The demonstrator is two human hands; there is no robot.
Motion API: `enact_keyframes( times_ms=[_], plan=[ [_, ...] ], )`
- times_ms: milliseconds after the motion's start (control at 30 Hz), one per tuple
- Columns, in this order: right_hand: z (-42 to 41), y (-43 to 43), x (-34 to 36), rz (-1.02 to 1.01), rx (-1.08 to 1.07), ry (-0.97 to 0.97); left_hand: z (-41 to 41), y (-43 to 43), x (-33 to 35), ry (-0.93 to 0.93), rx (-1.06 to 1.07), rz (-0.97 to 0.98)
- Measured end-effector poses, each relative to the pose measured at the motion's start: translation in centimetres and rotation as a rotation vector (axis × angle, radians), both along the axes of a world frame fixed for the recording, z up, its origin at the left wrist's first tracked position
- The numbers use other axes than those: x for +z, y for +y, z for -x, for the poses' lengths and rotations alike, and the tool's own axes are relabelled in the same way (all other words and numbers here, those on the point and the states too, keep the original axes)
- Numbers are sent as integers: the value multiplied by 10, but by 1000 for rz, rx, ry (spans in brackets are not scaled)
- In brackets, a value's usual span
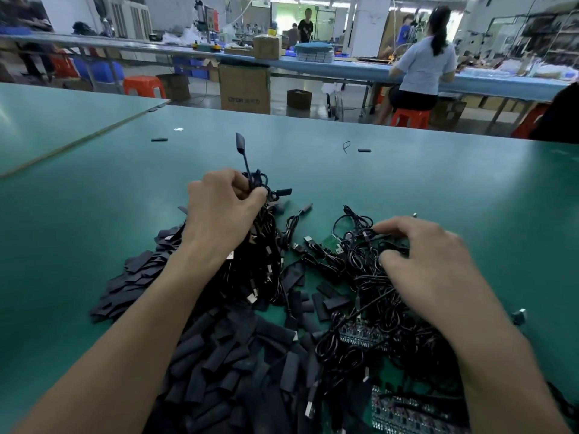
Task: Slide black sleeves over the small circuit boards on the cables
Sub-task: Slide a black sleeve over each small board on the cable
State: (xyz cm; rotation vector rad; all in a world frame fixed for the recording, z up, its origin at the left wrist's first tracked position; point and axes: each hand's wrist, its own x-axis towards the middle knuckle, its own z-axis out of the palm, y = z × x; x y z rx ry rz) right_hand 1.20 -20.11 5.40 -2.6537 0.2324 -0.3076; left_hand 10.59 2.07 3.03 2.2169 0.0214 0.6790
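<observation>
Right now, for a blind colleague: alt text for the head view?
The left hand grips a bundle of thin black cables over a green table; the right hand touches tangled cables with green circuit boards, beside a heap of black sleeves.

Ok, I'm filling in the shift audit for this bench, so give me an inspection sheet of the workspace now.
Surface: green mat, seam at left.
Job's things: black sleeves heaped; circuit boards among wires.
Clutter: stray sleeve far out.
Grippers: left hand grips cable bundle; right hand over tangle, grip unclear.
Cables: tangled, black, at right.
Surroundings: seated person, cardboard box, red stool.
</observation>
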Motion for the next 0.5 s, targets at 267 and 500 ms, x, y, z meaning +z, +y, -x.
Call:
enact_keyframes(
  times_ms=[267, 500],
  plan=[
    [8, -19, 9, -7, -27, 147, -11, 4, -8, 46, 72, -158],
    [6, -9, 11, -252, 230, -150, 18, -16, 2, -35, -281, -24]
  ],
)
